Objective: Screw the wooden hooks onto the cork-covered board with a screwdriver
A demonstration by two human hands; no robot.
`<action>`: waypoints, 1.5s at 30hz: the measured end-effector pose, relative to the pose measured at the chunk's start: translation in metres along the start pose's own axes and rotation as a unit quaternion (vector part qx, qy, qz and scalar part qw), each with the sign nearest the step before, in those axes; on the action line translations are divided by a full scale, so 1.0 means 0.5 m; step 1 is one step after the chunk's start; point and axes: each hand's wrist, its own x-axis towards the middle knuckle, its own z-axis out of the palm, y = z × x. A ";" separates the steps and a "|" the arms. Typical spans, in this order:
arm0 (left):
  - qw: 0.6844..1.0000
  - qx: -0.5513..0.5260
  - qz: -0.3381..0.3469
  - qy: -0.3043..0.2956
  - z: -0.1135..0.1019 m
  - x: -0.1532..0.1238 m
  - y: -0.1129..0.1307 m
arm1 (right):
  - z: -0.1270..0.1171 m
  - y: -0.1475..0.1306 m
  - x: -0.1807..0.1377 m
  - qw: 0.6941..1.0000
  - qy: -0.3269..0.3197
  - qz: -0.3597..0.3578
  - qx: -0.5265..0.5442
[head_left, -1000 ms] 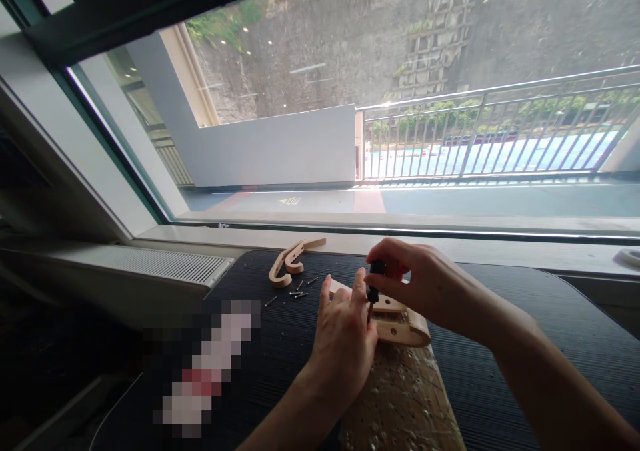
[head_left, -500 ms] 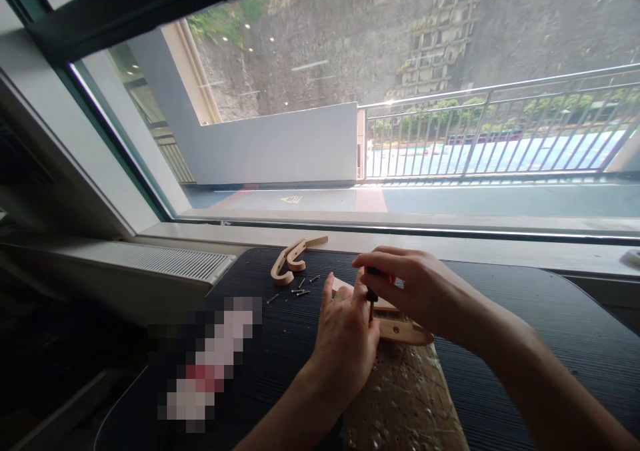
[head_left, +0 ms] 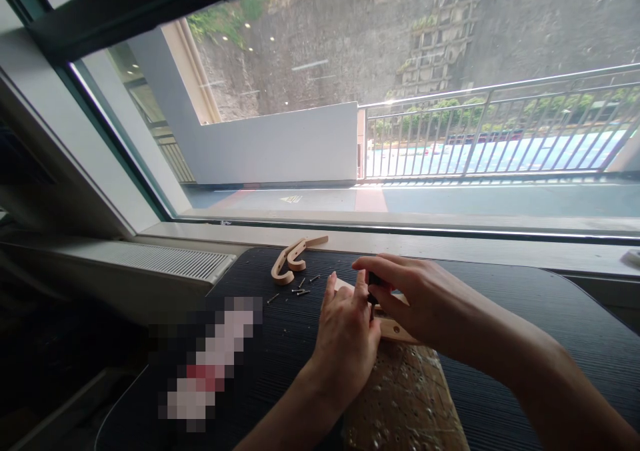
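Daylight from a large dark-framed window (head_left: 280,71) fell across a black, ribbed tabletop (head_left: 525,291). A pale wooden piece with a round hole (head_left: 406,335) lay at the end of a scuffed brown board (head_left: 400,387). The right hand (head_left: 403,283) was wrapped around a black-handled screwdriver (head_left: 373,292), its shaft pointing down. The left hand (head_left: 345,327) lay over the wood, thumb beside the shaft; whether its fingers gripped the piece could not be told.

Judged risks: a slipping tip could jab the left thumb, and uneven pressure could twist the wood on the board. Tip engagement was hidden.

Containers: none seen. Small metal screws (head_left: 301,293) lay loose near two pale wooden hooks (head_left: 277,268), and a knock might scatter them.
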 end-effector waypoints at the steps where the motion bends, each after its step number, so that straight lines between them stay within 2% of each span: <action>1: 1.000 -0.001 -0.001 -0.001 0.000 0.000 0.000 | -0.001 0.001 0.000 1.000 0.001 -0.001 -0.002; 10: 1.000 -0.006 -0.017 -0.008 0.004 0.002 0.004 | -0.002 0.013 0.008 0.997 0.009 0.041 -0.069; 18: 1.000 0.000 0.002 0.011 0.005 -0.005 -0.001 | -0.024 0.000 -0.003 0.999 -0.013 0.030 0.021; 26: 1.000 -0.007 -0.015 -0.004 0.000 0.001 0.004 | -0.010 0.008 0.004 0.995 0.007 0.067 -0.069; 33: 1.000 -0.019 -0.004 -0.008 0.002 -0.001 -0.001 | -0.019 0.000 -0.012 0.998 -0.021 0.043 0.046; 41: 1.000 -0.008 -0.008 -0.001 0.004 -0.001 0.002 | -0.002 0.025 0.012 0.996 -0.001 0.090 -0.020; 45: 1.000 -0.012 -0.002 0.002 0.004 -0.001 0.000 | -0.005 0.033 0.008 0.996 -0.004 0.091 0.016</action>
